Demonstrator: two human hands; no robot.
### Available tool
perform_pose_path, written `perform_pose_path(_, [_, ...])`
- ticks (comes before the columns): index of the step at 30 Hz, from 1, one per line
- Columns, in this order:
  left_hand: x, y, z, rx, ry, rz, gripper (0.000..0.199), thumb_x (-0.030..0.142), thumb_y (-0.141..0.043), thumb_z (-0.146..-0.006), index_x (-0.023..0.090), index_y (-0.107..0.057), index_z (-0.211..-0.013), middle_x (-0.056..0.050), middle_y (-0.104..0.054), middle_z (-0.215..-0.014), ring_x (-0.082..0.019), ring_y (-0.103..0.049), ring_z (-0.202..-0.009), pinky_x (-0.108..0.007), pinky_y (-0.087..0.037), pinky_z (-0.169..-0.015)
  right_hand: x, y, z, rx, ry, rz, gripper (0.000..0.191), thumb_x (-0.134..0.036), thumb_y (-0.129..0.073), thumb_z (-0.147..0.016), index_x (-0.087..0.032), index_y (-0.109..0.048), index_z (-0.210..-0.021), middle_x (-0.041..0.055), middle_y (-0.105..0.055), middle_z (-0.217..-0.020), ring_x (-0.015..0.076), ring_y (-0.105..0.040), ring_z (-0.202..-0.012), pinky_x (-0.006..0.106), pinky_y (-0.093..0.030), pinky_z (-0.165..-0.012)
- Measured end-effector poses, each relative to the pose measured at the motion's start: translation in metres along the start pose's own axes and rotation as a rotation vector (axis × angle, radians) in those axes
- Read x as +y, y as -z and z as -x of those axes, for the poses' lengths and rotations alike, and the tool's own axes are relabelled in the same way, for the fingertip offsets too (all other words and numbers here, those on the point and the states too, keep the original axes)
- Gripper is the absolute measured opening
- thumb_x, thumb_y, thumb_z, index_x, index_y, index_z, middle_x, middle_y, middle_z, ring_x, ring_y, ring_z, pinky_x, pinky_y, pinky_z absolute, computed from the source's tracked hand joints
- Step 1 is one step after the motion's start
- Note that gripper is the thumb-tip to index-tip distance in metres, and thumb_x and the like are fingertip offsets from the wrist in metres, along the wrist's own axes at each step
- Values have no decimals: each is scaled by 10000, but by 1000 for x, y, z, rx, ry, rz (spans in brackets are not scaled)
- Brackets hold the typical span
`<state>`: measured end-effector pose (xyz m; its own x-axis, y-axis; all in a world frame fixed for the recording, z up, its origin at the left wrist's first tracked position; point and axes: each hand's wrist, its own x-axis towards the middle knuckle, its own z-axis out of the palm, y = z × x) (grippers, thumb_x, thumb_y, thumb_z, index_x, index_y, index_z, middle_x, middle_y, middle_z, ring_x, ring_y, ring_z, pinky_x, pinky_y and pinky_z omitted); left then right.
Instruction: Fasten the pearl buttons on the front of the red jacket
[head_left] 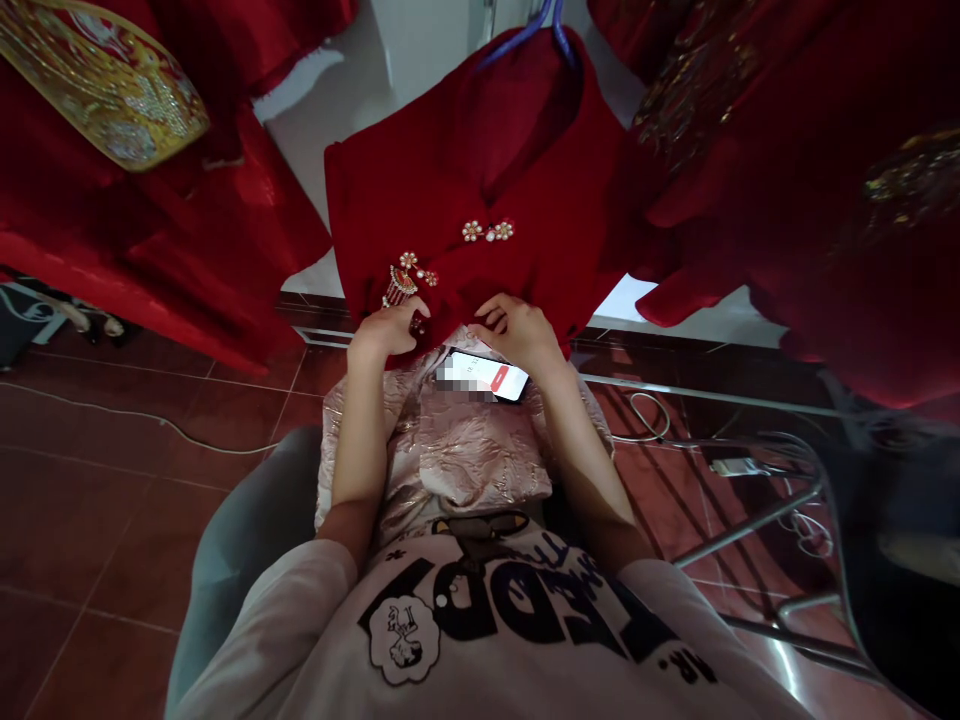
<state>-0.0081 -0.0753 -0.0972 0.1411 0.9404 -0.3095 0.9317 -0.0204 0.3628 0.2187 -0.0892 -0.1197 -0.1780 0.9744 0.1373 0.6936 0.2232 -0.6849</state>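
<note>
Centrally, a red pearl-clasped garment is hanging from a purple hanger, neckline pointing away, long axis running toward the lap. The right hand is resting by its beaded fan ornament, the left hand near the hem, fingers curled; any grip isn't showing clearly. A lit phone is lying crosswise on pink brocade.

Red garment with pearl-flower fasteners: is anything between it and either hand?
Nothing visible. The left hand and right hand are at the lower front of the red garment; the black-edged phone with a lit screen lies nearer the body on shiny pink fabric.
</note>
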Motion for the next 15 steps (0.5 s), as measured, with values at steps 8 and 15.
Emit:
perform_pose_path(8, [20, -15, -9, 259, 80, -121, 231, 320, -680, -933, 210, -638, -1133, -111, -732, -1148, -318, -682, -1144, -367, -508, -918, 7, -8, -4, -17, 13, 109, 110, -199, -769, -839, -213, -700, -924, 25, -738, -919, 175, -654, -847, 273, -476, -732])
perform_pose_path(15, [-5, 5, 2, 144, -237, 30, 160, 181, -719, -802, 215, -627, -928, 5, -674, -805, -187, -659, -759, -282, -436, -713, 8, -13, -6, 3, -51, 91, 87, -129, -731, -851, -193, -719, -908, 36, -760, -852, 182, -702, -797, 289, -527, -736])
